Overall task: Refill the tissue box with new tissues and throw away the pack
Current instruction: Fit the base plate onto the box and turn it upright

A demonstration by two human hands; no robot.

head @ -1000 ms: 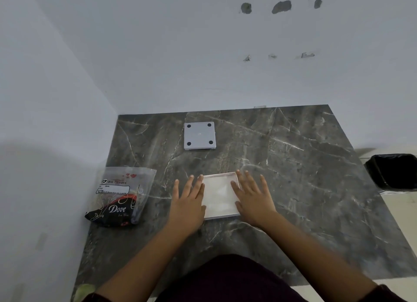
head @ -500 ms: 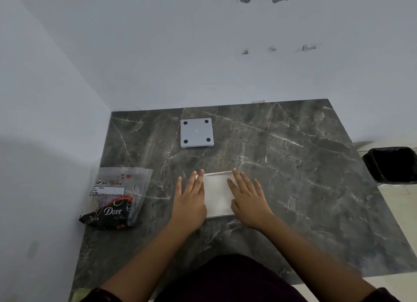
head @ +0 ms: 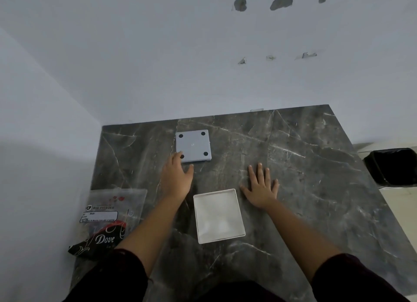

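Note:
An open white square tissue box filled with white tissues sits on the dark marble table, near the front. Its grey base panel, with black round feet at the corners, lies farther back. My left hand reaches to the panel's near-left corner, fingers touching its edge, thumb spread. My right hand lies flat, fingers apart, on the table just right of and beyond the box. A clear tissue pack with a black "Dove" print lies at the table's left edge.
White walls close off the back and left of the table. A black-lined bin stands on the floor beyond the table's right edge.
Both hands have left the sides of the white box. The left hand moved forward to the grey panel; the right hand moved forward and right onto the bare table.

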